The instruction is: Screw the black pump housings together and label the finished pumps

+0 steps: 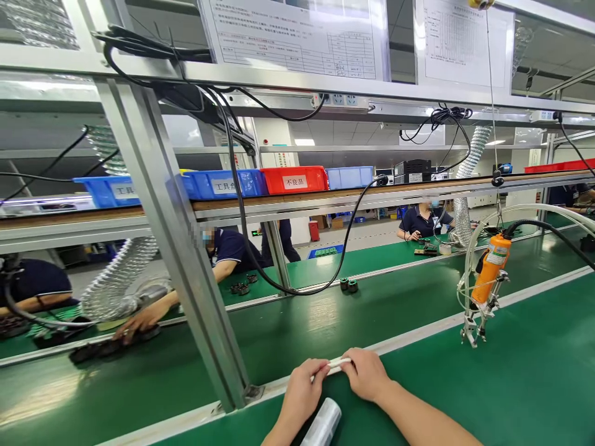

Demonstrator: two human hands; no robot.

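Observation:
My left hand [301, 391] and my right hand [368, 375] are close together over the near edge rail of the green bench. A slim white cord-like piece [337, 364] runs between them, pinched by the thumb and fingers of each hand. Its exact kind cannot be made out, and its ends are hidden in my fingers. Just below the hands, between my forearms, lies a shiny silver-grey cylinder [324, 420], cut off by the bottom of the view; neither hand grips it.
An orange power screwdriver [491, 272] in a metal bracket hangs at right. A metal post [186, 248] rises at left. Small black-green parts [348, 285] sit on the green conveyor [320, 316]. A co-worker's hand [144, 319] reaches over dark parts. Blue and red bins [294, 180] line the shelf.

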